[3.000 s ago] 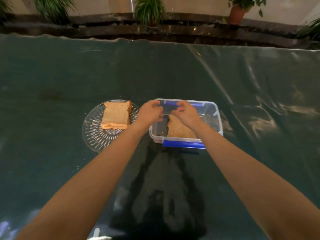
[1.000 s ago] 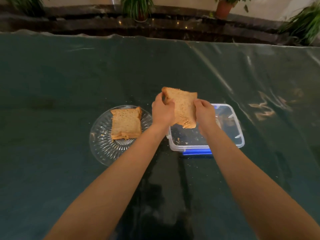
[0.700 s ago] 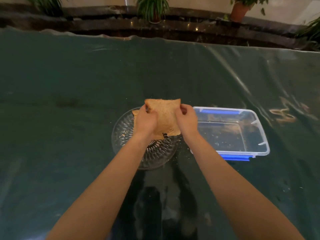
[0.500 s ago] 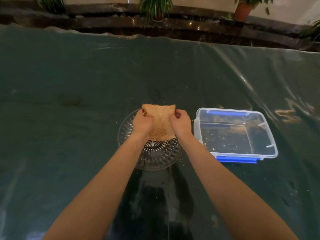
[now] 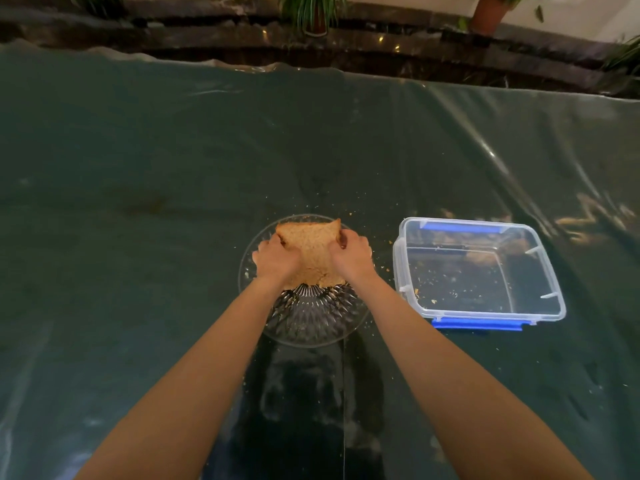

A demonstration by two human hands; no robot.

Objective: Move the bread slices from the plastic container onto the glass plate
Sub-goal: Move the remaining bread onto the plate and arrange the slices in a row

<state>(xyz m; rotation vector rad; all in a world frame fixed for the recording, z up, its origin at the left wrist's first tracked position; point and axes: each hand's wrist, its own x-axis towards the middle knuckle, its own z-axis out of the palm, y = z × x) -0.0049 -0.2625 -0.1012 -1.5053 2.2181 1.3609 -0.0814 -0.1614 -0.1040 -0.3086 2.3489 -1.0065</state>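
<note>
A brown bread slice lies low over the round glass plate, covering whatever bread is stacked beneath it. My left hand grips its left edge and my right hand grips its right edge. To the right stands the clear plastic container with blue clips; only crumbs show on its floor.
The table wears a shiny dark green plastic cover with crumbs scattered around the plate. Beyond the far edge runs a dark ledge with potted plants.
Both hands lifted the slice out of the container, carried it left over the plate and lowered it onto the stack. The container now holds only crumbs.
</note>
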